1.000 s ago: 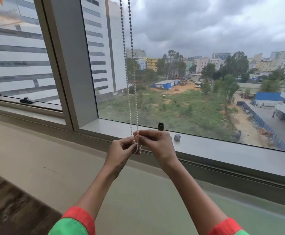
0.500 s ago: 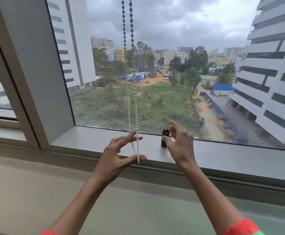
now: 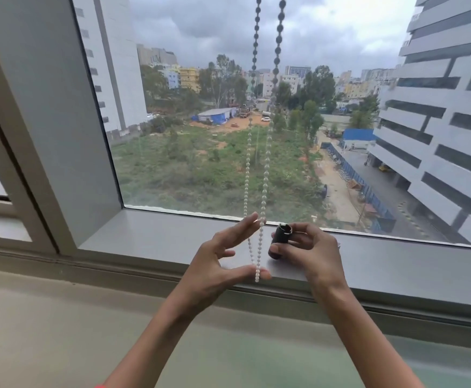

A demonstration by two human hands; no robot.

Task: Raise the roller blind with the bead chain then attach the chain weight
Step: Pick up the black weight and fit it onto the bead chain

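Note:
A white bead chain [image 3: 265,175] hangs in a loop in front of the window, its bottom end just below the sill edge. My left hand [image 3: 217,264] is spread around the loop's bottom, with the thumb under the chain end and the fingers apart. Just right of the chain, my right hand [image 3: 307,250] grips a small black cylindrical chain weight [image 3: 281,235], held upright above the grey window sill [image 3: 150,239]. The roller blind itself is out of view above.
The window glass [image 3: 200,163] stands behind the chain. A thick grey frame post [image 3: 46,121] rises at the left. A small object is partly hidden behind my right hand on the sill. A wide ledge [image 3: 60,331] lies below the sill.
My hands let go of the chain end they pinched together. The right hand reached to the sill and took hold of the black weight. The left hand opened around the loop's bottom.

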